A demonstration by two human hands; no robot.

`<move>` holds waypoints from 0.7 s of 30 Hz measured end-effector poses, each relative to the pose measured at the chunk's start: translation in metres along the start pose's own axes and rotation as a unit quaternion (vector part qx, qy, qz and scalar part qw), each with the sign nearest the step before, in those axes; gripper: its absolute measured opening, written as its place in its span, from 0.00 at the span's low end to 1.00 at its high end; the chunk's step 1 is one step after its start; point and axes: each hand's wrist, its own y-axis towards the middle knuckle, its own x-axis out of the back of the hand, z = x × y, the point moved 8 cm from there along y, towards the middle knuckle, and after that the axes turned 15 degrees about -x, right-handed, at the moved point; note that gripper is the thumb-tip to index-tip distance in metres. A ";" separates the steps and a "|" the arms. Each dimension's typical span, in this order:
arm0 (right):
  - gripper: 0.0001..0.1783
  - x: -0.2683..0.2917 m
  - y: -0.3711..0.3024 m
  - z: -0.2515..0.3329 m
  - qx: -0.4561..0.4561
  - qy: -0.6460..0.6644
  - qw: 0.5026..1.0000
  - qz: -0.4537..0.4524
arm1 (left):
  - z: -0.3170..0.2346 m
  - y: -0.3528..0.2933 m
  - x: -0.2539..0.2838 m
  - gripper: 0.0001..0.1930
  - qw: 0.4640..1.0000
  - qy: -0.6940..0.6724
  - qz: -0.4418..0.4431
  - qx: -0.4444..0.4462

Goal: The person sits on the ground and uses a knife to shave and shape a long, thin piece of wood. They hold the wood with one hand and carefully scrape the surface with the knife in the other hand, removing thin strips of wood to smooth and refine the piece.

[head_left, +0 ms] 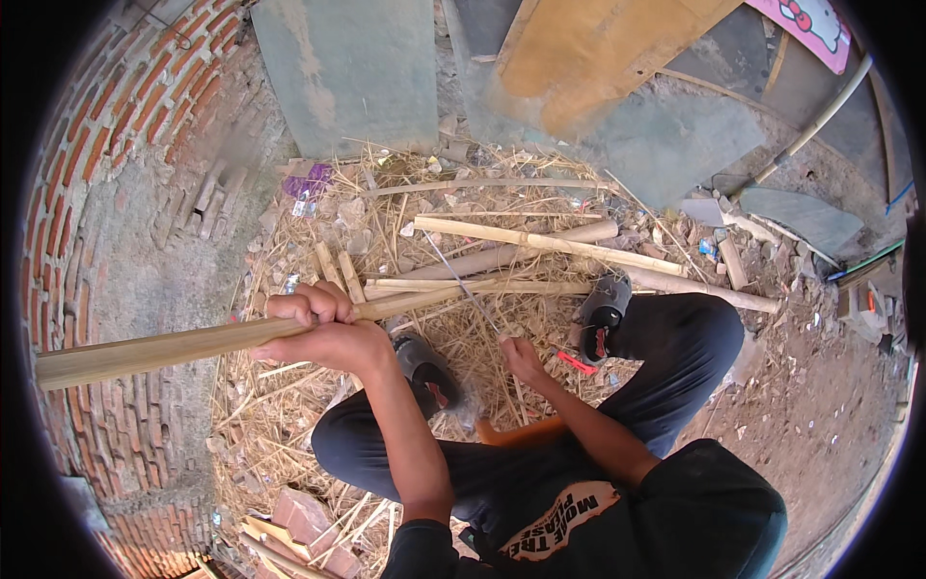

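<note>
My left hand (pixel 316 326) is closed around a long split bamboo pole (pixel 164 353). The pole runs from the brick wall side at left to the middle, its far part lying above the straw. My right hand (pixel 524 361) is closed on the lower end of a long thin metal blade (pixel 461 283), which points up and left. The blade passes the pole's narrow far end; whether they touch I cannot tell. The grip is hidden in my fingers. Just right of that hand lies a small red object (pixel 576 362).
Bamboo strips (pixel 550 243) and a thicker pole (pixel 704 288) lie across straw and rubble beyond my shoes (pixel 606 311). A brick wall (pixel 106 232) rises at left. Grey sheets (pixel 347 77) and a brown board (pixel 608 58) lean at the back. Something orange (pixel 521 431) shows by my legs.
</note>
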 end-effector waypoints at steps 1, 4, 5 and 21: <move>0.33 -0.002 0.003 -0.001 0.005 0.001 1.000 0.021 | 0.000 0.001 0.001 0.37 1.000 0.003 -0.006 0.001; 0.34 0.008 0.015 -0.059 -0.036 -0.013 0.995 -0.089 | 0.001 0.001 -0.005 0.36 1.000 -0.006 -0.013 0.013; 0.35 0.021 0.023 -0.086 -0.055 -0.020 0.986 -0.154 | 0.006 0.004 -0.005 0.36 1.000 -0.016 -0.013 0.016; 0.40 0.000 0.000 0.004 0.014 0.006 0.999 -0.029 | 0.008 0.014 0.016 0.35 0.999 -0.025 -0.026 0.012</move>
